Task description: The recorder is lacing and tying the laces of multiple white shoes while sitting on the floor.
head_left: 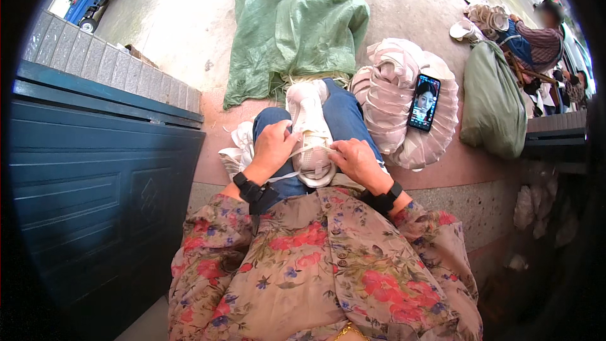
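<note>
A white sneaker (314, 165) lies lengthwise across my lap, between my jean-clad thighs. My left hand (273, 149) is closed at the sneaker's left side, pinching a pale shoelace (310, 148). Something small and dark shows at that hand's fingertips; I cannot make out what it is. On the other side, my right hand (358, 160) pinches the same lace between thumb and fingers. The lace spans the sneaker between both hands. A loose lace end trails below my left hand.
A green woven sack (297, 19) stands ahead of my knees. To the right, a phone (424, 102) rests on bundled white shoes (396, 127), with a full green sack (493, 101) beyond. White shoes (238, 149) lie left; a blue door (95, 202) flanks me. Another person sits far right.
</note>
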Action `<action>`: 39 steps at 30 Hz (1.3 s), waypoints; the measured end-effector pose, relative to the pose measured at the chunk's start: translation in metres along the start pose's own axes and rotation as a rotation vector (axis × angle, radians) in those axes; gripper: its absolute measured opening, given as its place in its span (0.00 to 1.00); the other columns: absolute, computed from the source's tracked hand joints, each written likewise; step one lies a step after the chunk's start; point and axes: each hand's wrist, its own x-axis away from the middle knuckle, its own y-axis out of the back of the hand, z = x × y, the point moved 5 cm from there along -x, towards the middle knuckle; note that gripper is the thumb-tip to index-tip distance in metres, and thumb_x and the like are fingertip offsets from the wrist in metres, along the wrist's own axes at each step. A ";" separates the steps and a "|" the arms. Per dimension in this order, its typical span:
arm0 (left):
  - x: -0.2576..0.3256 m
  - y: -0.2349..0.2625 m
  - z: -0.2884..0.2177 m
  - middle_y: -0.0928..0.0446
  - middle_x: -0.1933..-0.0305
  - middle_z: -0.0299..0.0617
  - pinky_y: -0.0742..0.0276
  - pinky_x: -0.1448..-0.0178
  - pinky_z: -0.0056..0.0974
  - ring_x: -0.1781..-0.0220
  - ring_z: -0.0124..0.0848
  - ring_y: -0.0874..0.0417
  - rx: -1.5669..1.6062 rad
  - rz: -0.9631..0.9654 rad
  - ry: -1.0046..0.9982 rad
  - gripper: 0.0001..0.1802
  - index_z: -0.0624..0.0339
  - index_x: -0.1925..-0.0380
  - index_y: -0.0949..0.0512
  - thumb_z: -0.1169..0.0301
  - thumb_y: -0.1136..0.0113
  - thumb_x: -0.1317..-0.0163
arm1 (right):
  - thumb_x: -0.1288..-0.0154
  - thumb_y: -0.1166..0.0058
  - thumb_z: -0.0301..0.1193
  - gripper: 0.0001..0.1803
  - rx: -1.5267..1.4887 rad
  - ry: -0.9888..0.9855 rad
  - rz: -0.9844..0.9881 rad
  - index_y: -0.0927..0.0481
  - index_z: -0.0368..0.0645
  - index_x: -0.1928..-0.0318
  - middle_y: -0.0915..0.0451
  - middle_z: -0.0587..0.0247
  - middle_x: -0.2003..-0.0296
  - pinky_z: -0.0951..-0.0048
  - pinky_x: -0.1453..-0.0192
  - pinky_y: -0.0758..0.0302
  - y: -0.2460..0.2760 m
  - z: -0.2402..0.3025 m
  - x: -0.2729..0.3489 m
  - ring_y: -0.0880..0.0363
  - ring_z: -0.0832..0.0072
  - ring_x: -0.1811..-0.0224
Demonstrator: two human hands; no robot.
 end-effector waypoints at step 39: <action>0.034 -0.005 -0.015 0.25 0.77 0.50 0.31 0.65 0.46 0.70 0.47 0.27 -0.232 0.201 -0.200 0.10 0.63 0.77 0.23 0.67 0.45 0.45 | 0.48 0.46 0.29 0.14 0.192 0.145 -0.115 0.25 0.43 0.59 0.25 0.62 0.62 0.66 0.56 0.35 0.029 -0.011 0.028 0.29 0.66 0.59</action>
